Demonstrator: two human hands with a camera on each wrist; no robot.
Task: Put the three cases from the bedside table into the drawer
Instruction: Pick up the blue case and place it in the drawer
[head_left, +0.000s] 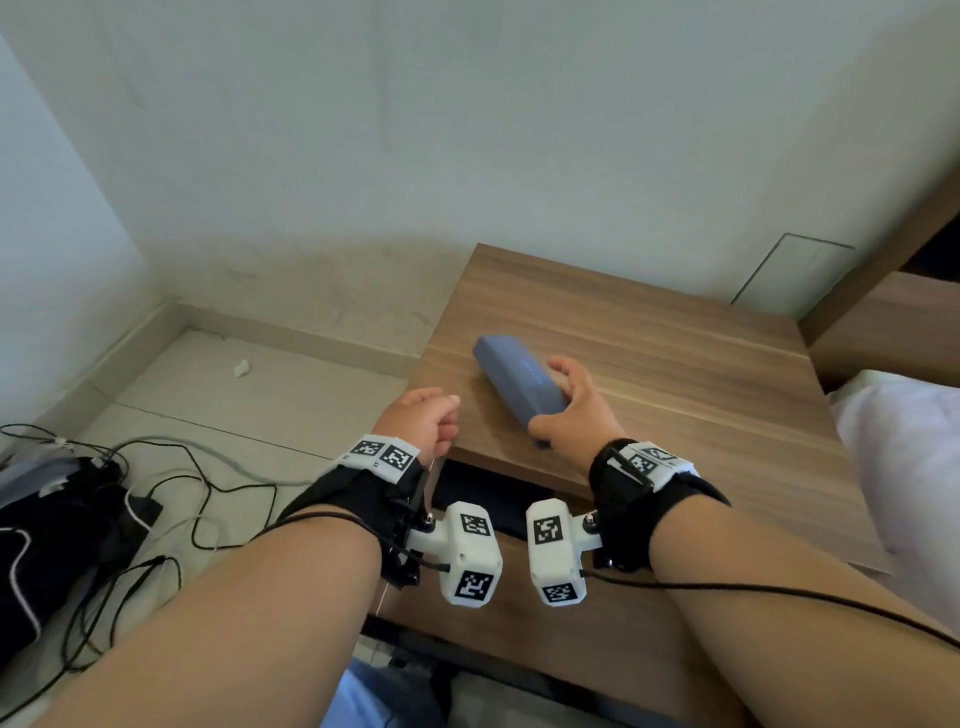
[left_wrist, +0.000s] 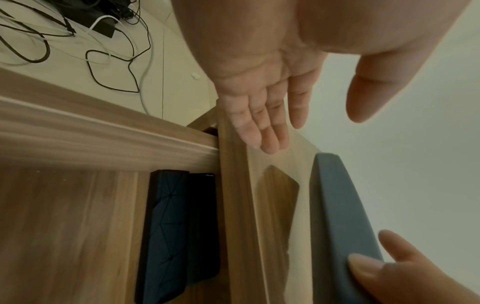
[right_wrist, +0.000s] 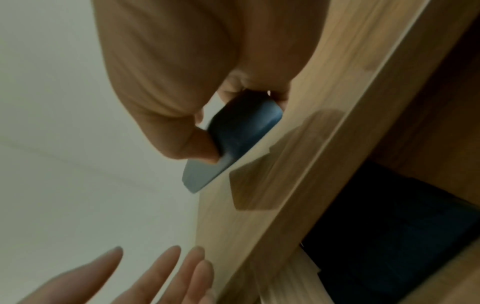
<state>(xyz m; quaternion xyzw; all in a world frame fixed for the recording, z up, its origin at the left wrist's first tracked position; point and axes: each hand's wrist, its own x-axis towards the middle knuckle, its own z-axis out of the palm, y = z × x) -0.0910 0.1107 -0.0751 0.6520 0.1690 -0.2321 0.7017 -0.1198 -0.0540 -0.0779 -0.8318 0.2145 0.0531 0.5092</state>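
A grey-blue case (head_left: 511, 376) lies on the wooden bedside table (head_left: 649, 364) near its front-left corner. My right hand (head_left: 563, 397) grips the case's near end, thumb on one side and fingers on the other; the same case (right_wrist: 239, 131) shows in the right wrist view. My left hand (head_left: 428, 421) hovers at the table's left front corner, fingers straight and relaxed (left_wrist: 262, 131), holding nothing. Below the tabletop the drawer (left_wrist: 64, 226) stands pulled out. Two dark cases (left_wrist: 168, 232) lie side by side inside it, one navy and quilted, the other black (left_wrist: 202, 226).
Black and white cables (head_left: 156, 483) and a dark bag (head_left: 47, 545) lie on the tiled floor to the left. A bed with a white pillow (head_left: 904, 467) borders the table on the right. The wall stands close behind the table.
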